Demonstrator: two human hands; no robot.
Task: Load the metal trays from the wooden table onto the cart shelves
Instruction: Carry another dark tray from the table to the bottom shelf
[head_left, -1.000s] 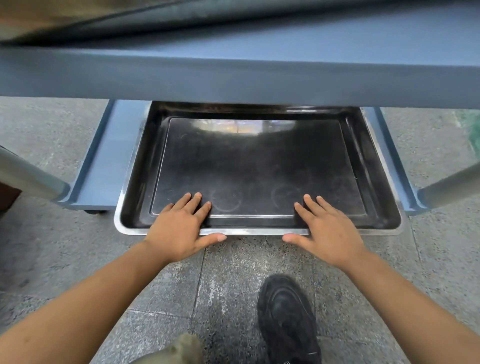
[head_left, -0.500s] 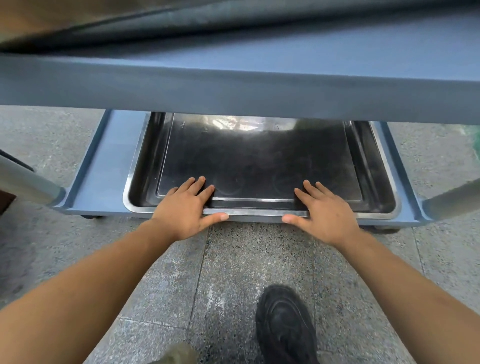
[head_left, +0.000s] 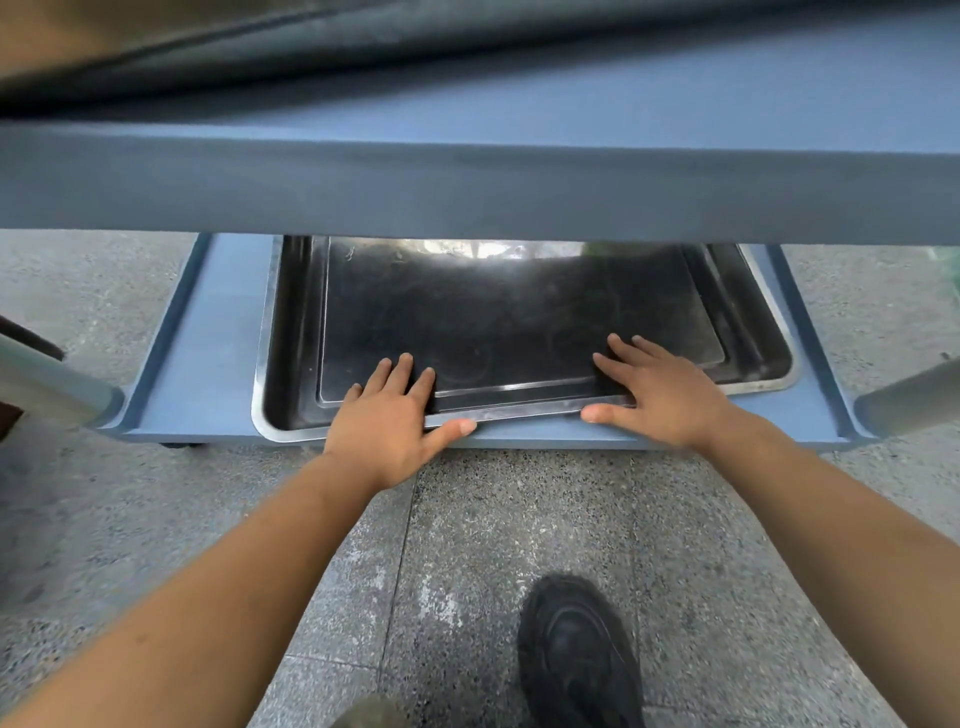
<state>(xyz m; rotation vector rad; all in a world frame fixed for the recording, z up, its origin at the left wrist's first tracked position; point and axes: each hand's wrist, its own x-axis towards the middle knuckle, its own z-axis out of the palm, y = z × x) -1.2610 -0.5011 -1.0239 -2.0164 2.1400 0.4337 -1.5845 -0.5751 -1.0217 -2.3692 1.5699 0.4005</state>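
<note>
Steel tray (head_left: 519, 312) lies on lower shelf (head_left: 208, 338), mid-frame, skewed. Left hand (head_left: 387, 421) and right hand (head_left: 660, 395) flat on near rim, fingers straight, gripping nothing. I judge this one nearly seated; table unseen, remainder unknown.

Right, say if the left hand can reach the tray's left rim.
Probably yes: the left hand rests on the tray's near edge, with nothing between it and the left rim; the upper shelf overhangs only farther back.

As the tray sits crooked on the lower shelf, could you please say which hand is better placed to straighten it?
Probably the left hand: it rests on the tray beside the corner at the shelf's lip; the right side sits deeper.
</note>
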